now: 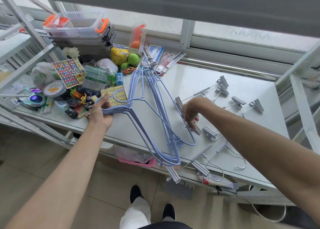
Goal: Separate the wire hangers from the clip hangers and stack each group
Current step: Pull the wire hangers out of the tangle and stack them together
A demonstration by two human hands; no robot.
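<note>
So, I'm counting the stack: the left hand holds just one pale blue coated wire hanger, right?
Not one: the head view shows the left hand holding a bundle of several pale blue coated wire hangers.

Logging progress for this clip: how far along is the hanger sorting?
Done: the blue wire hangers are gathered in the left hand. In hand: the right hand reaches down beside the bunch; what it grips is unclear. Left: the grey clip hangers lie scattered on the table, unstacked.
</note>
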